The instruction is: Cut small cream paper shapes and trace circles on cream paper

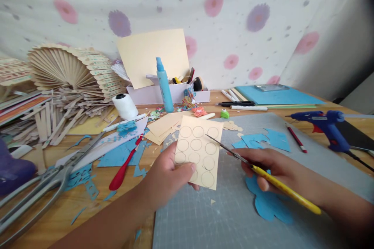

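Observation:
My left hand (166, 175) pinches the lower left edge of a cream paper card (198, 149) marked with several pencil circles, holding it upright above the grey cutting mat (222, 214). My right hand (274, 169) grips yellow-handled scissors (263, 173). Their thin blades point up and left, and the tips touch the card's right side. A blue paper flower shape (267, 204) lies on the mat under my right hand.
Large metal shears (43, 186) and red-handled scissors (124, 167) lie at the left among blue scraps. A blue glue bottle (164, 85), white thread spool (125, 106), wooden fans (70, 72), box of supplies (175, 91), blue glue gun (327, 124), pens and blue sheets surround the mat.

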`<state>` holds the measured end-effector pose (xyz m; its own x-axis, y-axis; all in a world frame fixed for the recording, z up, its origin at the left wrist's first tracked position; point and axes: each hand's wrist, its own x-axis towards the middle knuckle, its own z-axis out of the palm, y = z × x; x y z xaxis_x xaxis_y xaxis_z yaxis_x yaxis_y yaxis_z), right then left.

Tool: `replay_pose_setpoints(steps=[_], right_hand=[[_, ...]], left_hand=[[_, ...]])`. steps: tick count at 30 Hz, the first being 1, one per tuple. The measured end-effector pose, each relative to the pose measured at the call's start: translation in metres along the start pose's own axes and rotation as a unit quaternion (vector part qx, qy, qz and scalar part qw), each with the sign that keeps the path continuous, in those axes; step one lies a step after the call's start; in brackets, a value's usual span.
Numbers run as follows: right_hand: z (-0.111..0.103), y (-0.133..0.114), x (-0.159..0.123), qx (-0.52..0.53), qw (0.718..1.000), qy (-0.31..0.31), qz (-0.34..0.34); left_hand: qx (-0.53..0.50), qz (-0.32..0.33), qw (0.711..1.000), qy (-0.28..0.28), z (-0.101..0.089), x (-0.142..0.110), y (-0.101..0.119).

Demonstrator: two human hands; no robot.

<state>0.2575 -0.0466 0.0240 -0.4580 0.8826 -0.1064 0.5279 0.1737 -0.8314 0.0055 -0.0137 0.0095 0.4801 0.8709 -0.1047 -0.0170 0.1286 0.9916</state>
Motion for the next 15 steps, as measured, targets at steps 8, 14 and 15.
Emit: replay_pose_setpoints(steps=[8,14,15], right_hand=[[-0.003,0.001,-0.005,-0.078,0.997,-0.001,0.017],[-0.004,0.001,-0.002,-0.095,0.995,-0.012,0.010],[-0.003,0.002,-0.001,-0.096,0.995,-0.017,0.013]], left_hand=[[0.012,-0.030,0.999,-0.016,-0.005,0.003,0.010],[0.042,-0.037,0.997,-0.043,-0.013,0.005,0.010],[0.045,-0.035,0.997,-0.047,-0.015,0.006,0.010]])
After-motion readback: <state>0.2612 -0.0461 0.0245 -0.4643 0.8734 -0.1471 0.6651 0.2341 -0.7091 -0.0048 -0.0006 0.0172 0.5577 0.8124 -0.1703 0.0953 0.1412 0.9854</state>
